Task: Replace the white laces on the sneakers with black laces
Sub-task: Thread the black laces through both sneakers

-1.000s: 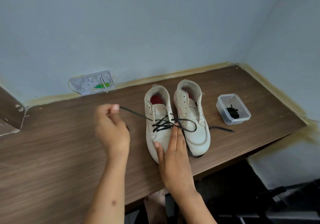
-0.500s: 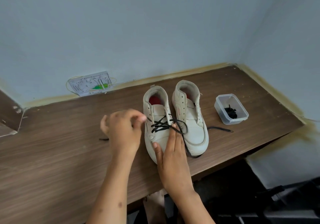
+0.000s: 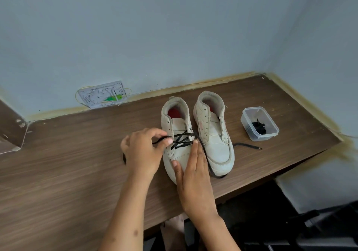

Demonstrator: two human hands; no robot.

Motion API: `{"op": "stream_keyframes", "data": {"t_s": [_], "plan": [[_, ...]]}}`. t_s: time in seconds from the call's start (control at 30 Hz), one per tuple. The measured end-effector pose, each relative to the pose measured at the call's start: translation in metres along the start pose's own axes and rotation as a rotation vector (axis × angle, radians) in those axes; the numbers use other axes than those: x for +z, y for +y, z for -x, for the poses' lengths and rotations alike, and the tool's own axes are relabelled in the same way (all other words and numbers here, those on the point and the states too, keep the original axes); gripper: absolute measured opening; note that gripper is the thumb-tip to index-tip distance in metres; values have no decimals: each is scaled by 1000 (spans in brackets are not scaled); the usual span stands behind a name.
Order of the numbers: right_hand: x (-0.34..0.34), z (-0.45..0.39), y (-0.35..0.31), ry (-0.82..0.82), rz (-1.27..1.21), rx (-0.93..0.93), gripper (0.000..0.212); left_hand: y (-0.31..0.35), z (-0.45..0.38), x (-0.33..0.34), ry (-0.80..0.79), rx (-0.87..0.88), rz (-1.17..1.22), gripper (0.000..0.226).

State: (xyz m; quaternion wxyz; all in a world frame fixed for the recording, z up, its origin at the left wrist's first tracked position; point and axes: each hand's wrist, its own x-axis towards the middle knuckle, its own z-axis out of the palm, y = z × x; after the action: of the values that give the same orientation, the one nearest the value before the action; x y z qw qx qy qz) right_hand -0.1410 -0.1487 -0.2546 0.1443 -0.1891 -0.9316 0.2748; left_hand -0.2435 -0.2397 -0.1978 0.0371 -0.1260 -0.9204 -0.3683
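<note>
Two off-white sneakers stand side by side on the wooden table (image 3: 58,163), toes toward me. The left sneaker (image 3: 177,126) has a black lace (image 3: 182,140) crossed through its lower eyelets. My left hand (image 3: 143,151) pinches one end of that lace just left of the shoe. My right hand (image 3: 193,175) lies flat with straight fingers on the left sneaker's toe, pressing it down. The lace's other end (image 3: 248,146) trails across the right sneaker (image 3: 215,134), which has no lace in its eyelets, and onto the table.
A clear plastic box (image 3: 259,123) with a bundled black lace inside stands right of the shoes. A white plastic panel (image 3: 102,94) with wires leans on the wall behind. The table's front edge runs just below my right hand, walls close the back and right.
My left hand, which held the lace stretched out to the left and raised, has come right to the shoe's side and now pinches the lace close to the eyelets. My right hand stayed on the toe.
</note>
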Motion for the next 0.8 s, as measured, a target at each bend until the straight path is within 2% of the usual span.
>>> {"op": "stream_keyframes", "data": {"t_s": [0.07, 0.1, 0.27, 0.37, 0.47, 0.5, 0.57, 0.7, 0.8], "plan": [[0, 0, -1, 15, 8, -9, 79, 2, 0, 2, 9, -10, -10, 2], [-1, 0, -2, 20, 7, -9, 79, 2, 0, 2, 27, -15, -21, 6], [-3, 1, -5, 43, 11, 12, 77, 0, -1, -3, 256, -51, 50, 12], [-13, -3, -8, 26, -106, 53, 65, -2, -1, -2, 177, -54, 151, 12], [-26, -13, -2, 258, -178, 76, 29, -6, -3, 1, 83, -85, 210, 10], [-29, -19, 1, 339, -179, 87, 23, -6, -3, 0, 62, -88, 205, 8], [-32, -33, 9, 424, -128, 111, 22, -6, -2, 0, 29, -68, 187, 5], [-27, -51, 15, 354, -22, 79, 13, -6, -1, 1, 6, -26, 113, 6], [-28, -55, 17, 411, -45, 52, 7, -5, -2, -1, 54, -48, 120, 8]]}}
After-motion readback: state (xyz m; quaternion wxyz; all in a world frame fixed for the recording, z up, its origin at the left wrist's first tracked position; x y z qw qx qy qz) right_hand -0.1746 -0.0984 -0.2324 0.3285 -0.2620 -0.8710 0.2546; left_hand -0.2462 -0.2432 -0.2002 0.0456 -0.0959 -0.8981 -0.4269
